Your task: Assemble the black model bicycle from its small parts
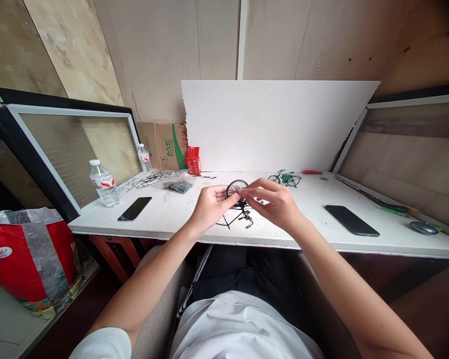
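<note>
While a small black wheel [235, 186] is pinched by the left hand [212, 205] above the near middle of the counter [303, 219], fingertips of the right hand [274, 200] are gathered at its centre; what they pinch cannot be told. If pressed aslant, its spokes [238, 185] could be bent, or the frame [245, 215] below jarred.

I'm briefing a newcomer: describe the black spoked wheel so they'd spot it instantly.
At the long white table, find the bare left hand and right hand. Between them is the black spoked wheel: hand-held, unlike the green model bicycle standing beyond.
</note>
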The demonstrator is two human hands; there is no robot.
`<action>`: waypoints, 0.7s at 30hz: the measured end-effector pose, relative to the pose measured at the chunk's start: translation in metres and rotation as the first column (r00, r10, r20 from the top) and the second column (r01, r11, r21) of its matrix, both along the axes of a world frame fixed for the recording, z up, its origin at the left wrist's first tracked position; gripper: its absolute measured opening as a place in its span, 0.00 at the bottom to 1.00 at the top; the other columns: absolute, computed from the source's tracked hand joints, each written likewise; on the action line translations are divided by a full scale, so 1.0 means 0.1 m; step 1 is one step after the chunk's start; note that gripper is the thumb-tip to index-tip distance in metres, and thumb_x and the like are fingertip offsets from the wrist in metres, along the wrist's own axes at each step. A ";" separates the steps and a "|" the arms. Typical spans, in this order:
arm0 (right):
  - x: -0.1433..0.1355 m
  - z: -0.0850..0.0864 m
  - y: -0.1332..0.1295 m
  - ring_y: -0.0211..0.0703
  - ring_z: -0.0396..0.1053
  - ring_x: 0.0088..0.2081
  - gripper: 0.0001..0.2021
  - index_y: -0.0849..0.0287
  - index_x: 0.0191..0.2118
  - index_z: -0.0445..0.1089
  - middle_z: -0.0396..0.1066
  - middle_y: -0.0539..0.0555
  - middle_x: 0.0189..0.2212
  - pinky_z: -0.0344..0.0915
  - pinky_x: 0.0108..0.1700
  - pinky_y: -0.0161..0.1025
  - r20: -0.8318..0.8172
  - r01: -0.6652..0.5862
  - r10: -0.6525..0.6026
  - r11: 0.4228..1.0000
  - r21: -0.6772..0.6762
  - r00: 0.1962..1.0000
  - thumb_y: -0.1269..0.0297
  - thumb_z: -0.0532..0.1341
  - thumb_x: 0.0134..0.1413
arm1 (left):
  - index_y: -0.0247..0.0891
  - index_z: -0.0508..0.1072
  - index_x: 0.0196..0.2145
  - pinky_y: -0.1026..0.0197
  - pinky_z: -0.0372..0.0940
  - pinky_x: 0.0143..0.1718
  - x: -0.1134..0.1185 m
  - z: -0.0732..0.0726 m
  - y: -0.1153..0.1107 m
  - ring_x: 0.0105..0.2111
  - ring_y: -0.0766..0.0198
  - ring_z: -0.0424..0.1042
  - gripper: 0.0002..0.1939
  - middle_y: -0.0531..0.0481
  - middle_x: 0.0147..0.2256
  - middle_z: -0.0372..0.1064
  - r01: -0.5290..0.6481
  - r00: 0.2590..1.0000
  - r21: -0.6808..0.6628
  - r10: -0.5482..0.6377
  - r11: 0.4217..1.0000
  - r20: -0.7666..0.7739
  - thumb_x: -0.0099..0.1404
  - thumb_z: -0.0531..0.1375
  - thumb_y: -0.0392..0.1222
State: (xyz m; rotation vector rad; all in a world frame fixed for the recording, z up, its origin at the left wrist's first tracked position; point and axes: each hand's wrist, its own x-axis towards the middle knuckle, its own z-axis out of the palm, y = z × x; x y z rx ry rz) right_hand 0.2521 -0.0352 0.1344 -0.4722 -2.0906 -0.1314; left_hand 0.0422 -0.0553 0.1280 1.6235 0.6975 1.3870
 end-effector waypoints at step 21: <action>0.02 -0.06 0.05 0.41 0.75 0.33 0.09 0.52 0.49 0.78 0.78 0.53 0.36 0.68 0.33 0.38 0.041 0.089 -0.097 0.982 0.167 0.994 0.68 0.63 0.67 | 0.33 0.81 0.44 0.56 0.76 0.45 -0.01 -0.01 -0.01 0.44 0.52 0.81 0.17 0.42 0.42 0.81 -0.080 0.993 0.086 0.088 0.993 -0.084 0.64 0.69 0.49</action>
